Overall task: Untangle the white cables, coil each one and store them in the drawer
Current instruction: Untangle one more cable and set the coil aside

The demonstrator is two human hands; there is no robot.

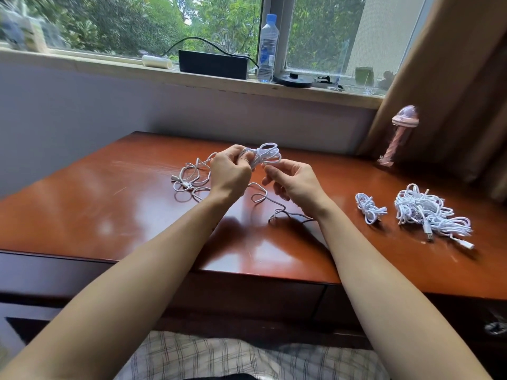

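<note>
Both bare forearms reach forward from the near edge and meet above the middle of the reddish wooden desk (123, 215), wrists raised off the surface. The left hand (230, 175) shows its back to the camera, its fingers curled round a white cable (264, 156), gripping the part that is gathered into several loops. The right hand (292, 181) sits just right of it, palm turned leftward, fingers bent, with thumb and forefinger pinching a strand at the near side of the loops. The rest of that cable trails down in loose curls, spreading on the desk to the left and running near and right under the right wrist. Well apart on the right lie a small coil (369, 208) and, just beyond it, a tangled heap (428, 215) of white cables with plugs sticking out.
</note>
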